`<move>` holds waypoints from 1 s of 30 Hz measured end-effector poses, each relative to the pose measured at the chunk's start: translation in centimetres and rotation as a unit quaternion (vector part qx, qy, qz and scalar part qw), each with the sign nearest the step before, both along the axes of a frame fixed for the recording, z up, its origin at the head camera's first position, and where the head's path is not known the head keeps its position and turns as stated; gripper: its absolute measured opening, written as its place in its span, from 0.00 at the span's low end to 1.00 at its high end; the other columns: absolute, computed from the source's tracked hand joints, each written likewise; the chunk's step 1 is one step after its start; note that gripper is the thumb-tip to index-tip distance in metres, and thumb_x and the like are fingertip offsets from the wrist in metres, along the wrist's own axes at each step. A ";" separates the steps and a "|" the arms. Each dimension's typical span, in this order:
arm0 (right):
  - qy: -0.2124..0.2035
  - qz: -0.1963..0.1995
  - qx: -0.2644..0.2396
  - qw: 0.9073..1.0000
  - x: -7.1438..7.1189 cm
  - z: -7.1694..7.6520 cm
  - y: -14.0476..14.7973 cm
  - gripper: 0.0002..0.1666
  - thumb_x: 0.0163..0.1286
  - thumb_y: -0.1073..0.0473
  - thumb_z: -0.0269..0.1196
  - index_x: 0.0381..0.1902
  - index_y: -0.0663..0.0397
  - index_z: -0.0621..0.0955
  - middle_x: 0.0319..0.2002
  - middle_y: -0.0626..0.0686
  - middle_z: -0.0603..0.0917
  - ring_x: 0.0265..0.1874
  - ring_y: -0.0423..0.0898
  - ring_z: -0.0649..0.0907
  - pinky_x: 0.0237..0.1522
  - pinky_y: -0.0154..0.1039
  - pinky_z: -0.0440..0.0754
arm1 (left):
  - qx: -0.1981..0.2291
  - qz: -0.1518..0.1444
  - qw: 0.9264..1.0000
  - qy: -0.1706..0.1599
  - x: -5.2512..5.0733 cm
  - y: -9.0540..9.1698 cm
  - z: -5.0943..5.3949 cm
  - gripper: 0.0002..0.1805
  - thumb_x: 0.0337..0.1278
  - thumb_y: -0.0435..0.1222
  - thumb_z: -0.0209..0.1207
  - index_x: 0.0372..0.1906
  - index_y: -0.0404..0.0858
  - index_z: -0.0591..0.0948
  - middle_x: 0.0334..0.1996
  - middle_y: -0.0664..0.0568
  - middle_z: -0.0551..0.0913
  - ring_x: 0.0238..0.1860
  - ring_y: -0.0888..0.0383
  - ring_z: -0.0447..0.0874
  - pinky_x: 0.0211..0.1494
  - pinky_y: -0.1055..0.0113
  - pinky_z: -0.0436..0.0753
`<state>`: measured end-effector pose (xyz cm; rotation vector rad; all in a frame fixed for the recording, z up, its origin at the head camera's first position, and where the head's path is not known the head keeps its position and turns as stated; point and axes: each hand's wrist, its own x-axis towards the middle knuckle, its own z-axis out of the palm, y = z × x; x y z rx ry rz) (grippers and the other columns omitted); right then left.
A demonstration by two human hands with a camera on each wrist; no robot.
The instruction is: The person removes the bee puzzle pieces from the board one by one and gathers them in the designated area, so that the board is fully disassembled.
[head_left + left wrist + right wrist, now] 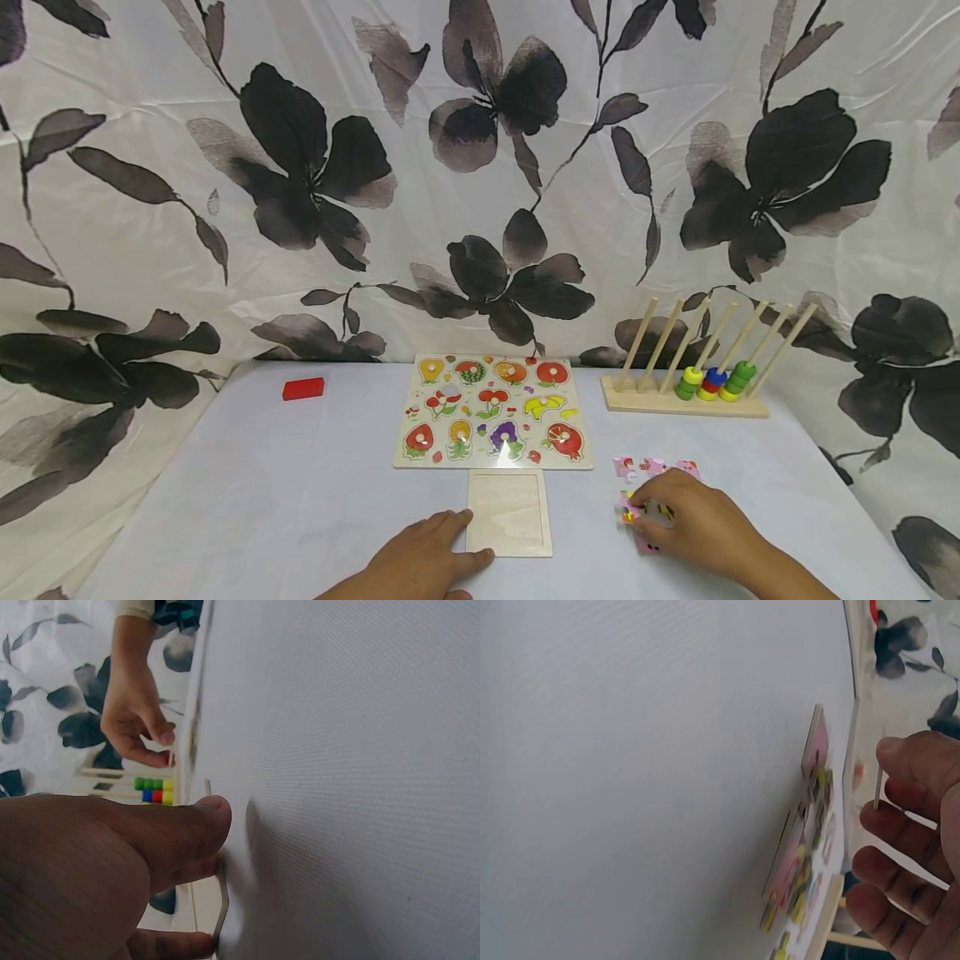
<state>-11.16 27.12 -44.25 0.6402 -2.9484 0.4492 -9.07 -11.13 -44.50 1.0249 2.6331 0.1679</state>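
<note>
My left hand (420,554) rests at the left side of a small square wooden puzzle tray (510,512). Its index fingertip touches the left edge and its thumb the lower left corner. The tray's recess holds no pieces. To the right, my right hand (693,521) pinches a jigsaw piece (878,787) between thumb and index finger, edge-on in the right wrist view. Other pink and yellow jigsaw pieces (652,467) lie flat under and around this hand, which partly hides them.
Behind the tray lies a fruit peg puzzle board (457,417). A wooden stand with upright rods (622,400) and colored beads is at the back right. One red block (303,389) lies at the back left. A floral cloth (480,192) hangs behind the table (247,500).
</note>
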 end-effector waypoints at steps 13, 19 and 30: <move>-0.001 0.003 0.025 1.000 0.5 0.2 3.2 0.10 0.58 0.43 0.77 0.36 0.23 0.85 0.40 0.27 0.79 0.45 0.36 0.81 0.40 0.43 0.85 | 0.004 0.005 1.000 -0.008 0.0 -0.1 0.0 0.27 0.60 0.52 0.68 0.66 0.62 0.81 0.68 0.45 0.73 0.65 0.50 0.74 0.63 0.51 0.80; -0.003 -0.011 0.036 0.999 0.7 0.0 4.5 0.09 0.58 0.42 0.76 0.35 0.24 0.86 0.41 0.29 0.80 0.46 0.38 0.82 0.40 0.45 0.85 | 0.003 0.004 1.000 -0.008 0.0 -0.2 0.0 0.27 0.60 0.52 0.68 0.66 0.62 0.81 0.68 0.45 0.73 0.65 0.50 0.74 0.63 0.51 0.80; -0.048 -0.061 0.048 0.996 1.1 -0.2 6.4 0.08 0.57 0.42 0.77 0.33 0.25 0.87 0.38 0.29 0.81 0.45 0.39 0.82 0.45 0.47 0.85 | 0.000 -0.004 1.000 0.002 0.0 -0.1 -0.2 0.27 0.60 0.53 0.68 0.66 0.62 0.81 0.67 0.45 0.73 0.64 0.50 0.75 0.62 0.52 0.80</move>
